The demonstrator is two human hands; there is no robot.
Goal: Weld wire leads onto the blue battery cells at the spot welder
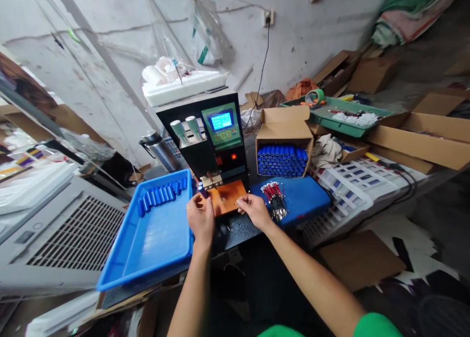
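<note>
My left hand (200, 219) is closed around a blue cylindrical battery cell (203, 192) at the left edge of an orange board (224, 198). The cell's top is close to the metal electrode block (212, 181) of a black spot welder (201, 163). Over the board's right edge, my right hand (256, 210) is closed in a pinch; what lies between its fingertips is too small to make out. To its right, a bundle of red and black wire leads (275, 200) with white connectors rests on a blue pad (308, 196).
On the left is a blue tray (157, 244) with a row of blue cells (160, 195). Behind the pad, a cardboard box (284, 121) holds many more. A steel flask (159, 151), a white plastic crate (341, 190) and a green tray (352, 112) surround the bench.
</note>
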